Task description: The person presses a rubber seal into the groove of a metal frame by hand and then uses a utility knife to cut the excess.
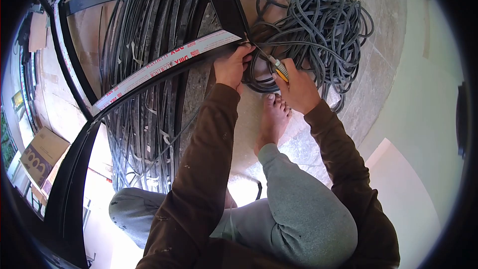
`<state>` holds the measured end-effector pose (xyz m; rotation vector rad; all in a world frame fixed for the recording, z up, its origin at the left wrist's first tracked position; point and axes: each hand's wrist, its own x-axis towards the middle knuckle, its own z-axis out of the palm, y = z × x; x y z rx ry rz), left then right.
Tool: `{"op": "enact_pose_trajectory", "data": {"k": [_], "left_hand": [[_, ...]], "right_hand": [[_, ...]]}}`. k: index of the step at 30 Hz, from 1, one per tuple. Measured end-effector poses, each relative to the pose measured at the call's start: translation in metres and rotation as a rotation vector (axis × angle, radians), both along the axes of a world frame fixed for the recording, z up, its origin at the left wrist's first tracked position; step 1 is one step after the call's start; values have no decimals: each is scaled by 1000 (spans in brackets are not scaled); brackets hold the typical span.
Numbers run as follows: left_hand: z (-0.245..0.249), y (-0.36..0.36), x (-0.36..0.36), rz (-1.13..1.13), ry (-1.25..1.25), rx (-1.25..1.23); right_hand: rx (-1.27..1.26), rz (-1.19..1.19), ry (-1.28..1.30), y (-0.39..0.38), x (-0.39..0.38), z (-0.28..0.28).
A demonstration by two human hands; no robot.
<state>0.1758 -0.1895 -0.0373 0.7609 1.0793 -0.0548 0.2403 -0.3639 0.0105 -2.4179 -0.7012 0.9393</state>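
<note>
A black aluminium frame (pixel 226 0) with white-and-red protective film (pixel 172 60) reaches a corner in front of me. My left hand (pixel 231 67) is closed at that corner, its fingers pinching the end of a black rubber strip against the frame; the fingers partly hide the grip. My right hand (pixel 298 87) is wrapped round a utility knife (pixel 280 69) with a yellow and grey handle. Its blade points up and left, close to the corner and the left fingertips. Just beyond the knife lies a tangled heap of black rubber strip (pixel 323 30).
Long bundled black profiles (pixel 144 134) lie under and left of the frame. A cardboard box (pixel 45 154) stands at far left. My bare foot (pixel 274 119) rests on the floor just below the knife. A pale wall (pixel 433 69) rises on the right.
</note>
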Motion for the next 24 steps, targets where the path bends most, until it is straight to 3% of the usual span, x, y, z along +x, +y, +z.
{"op": "enact_pose_trajectory", "data": {"k": [24], "left_hand": [[-1,1,-1,-21,-8,-7]], "right_hand": [[-6,40,38,-1,5,11]]}}
